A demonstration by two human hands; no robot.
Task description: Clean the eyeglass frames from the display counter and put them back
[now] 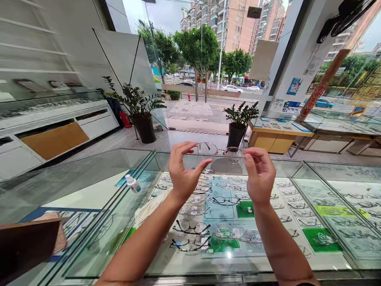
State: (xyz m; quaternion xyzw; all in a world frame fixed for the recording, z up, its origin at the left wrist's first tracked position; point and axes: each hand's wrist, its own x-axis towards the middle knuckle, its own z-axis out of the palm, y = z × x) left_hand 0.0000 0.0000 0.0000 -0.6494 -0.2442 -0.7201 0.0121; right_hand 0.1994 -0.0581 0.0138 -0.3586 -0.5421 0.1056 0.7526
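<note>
A pair of thin metal-rimmed eyeglasses (219,152) is held up in front of me, above the glass display counter. My left hand (185,171) has its fingertips at the left end of the frame, its thumb stretched out just below the left lens. At the right end, my right hand (260,174) pinches the frame between thumb and fingers. A small white tag shows at the left lens. Under my wrists, several pairs of glasses (192,227) lie in rows. A pale cloth (151,208) sits left of my left forearm, partly hidden by it.
A small white bottle (133,184) stands on the counter glass at left. A dark brown object (28,250) fills the lower left corner. Beyond the counter (297,174) stand two potted plants (145,127) and a glass front facing the street. More display cases line both sides.
</note>
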